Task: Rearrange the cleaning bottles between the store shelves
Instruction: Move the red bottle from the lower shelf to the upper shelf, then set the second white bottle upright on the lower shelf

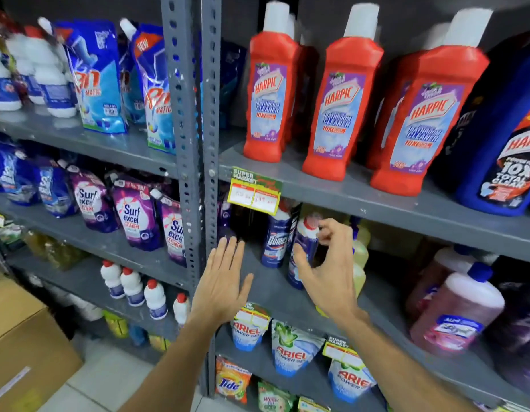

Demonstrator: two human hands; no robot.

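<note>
A dark blue bottle with a red-and-white cap [306, 237] stands on the middle right shelf [269, 289], next to a blue Domex bottle [275, 242]. My right hand [329, 272] is cupped around the capped bottle, thumb in front of its body and fingers by the cap, with a gap at the palm. My left hand [222, 281] is flat with fingers spread, hovering over the bare shelf by the upright post [195, 114]. One shelf up stand three red Harpic bottles [338, 108] and a big blue Harpic bottle [501, 150].
Yellow bottles [360, 251] stand just behind my right hand and pink bottles [457, 313] further right. Ariel pouches [293, 349] fill the shelf below. The left rack holds Surf excel pouches [133, 215] and small white bottles [133, 286]. A cardboard box [26, 337] sits on the floor.
</note>
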